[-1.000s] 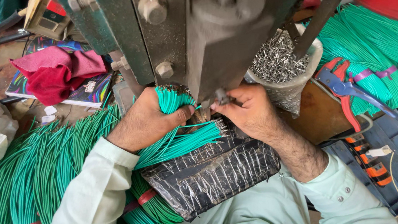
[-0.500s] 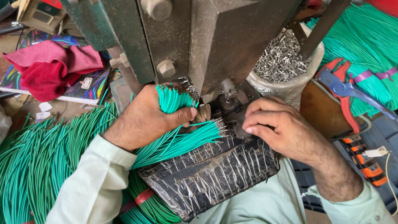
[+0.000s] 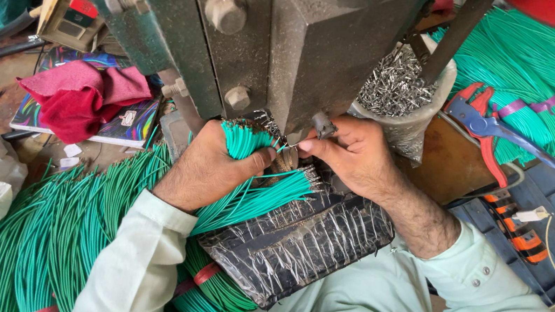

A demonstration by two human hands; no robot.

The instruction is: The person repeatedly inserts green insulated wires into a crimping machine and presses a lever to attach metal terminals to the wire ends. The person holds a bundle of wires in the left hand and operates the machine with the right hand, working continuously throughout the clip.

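A bundle of green wires is gripped in the left hand, just under the dark metal press. A single wire end is pinched by the right hand beneath the press's tip. A cup of small metal terminals is seen beside the press, red-handled pliers to its right, and a red cloth at upper left.
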